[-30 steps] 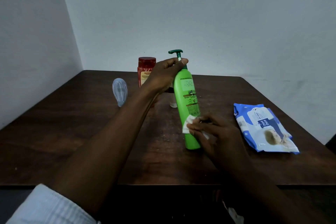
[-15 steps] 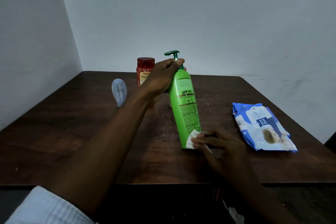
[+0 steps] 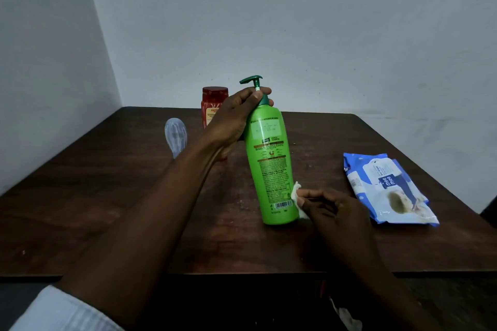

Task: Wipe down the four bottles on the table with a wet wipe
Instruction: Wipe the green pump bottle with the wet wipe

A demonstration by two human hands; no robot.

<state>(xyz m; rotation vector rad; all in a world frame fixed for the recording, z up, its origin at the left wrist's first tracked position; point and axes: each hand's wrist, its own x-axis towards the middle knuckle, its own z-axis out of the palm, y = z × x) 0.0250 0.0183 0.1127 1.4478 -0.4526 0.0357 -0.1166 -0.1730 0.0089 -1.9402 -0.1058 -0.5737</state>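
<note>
Wet wipe [image 3: 296,196], folded small, is pinched in the fingertips of your right hand [image 3: 332,209] and pressed to the lower right side of the green pump bottle [image 3: 271,169]. That bottle stands on the bench [image 3: 107,209] towards its front edge, top leaning left. Your left hand [image 3: 234,121] curls round the neck under the pump to steady it. The wipe pack [image 3: 387,188] lies off to the right. Farther back stand a clear bottle [image 3: 176,137] and a red-capped jar [image 3: 213,99]; a fourth bottle is not in sight. I judge you mid-wipe on this one, and the others show no sign either way.
</note>
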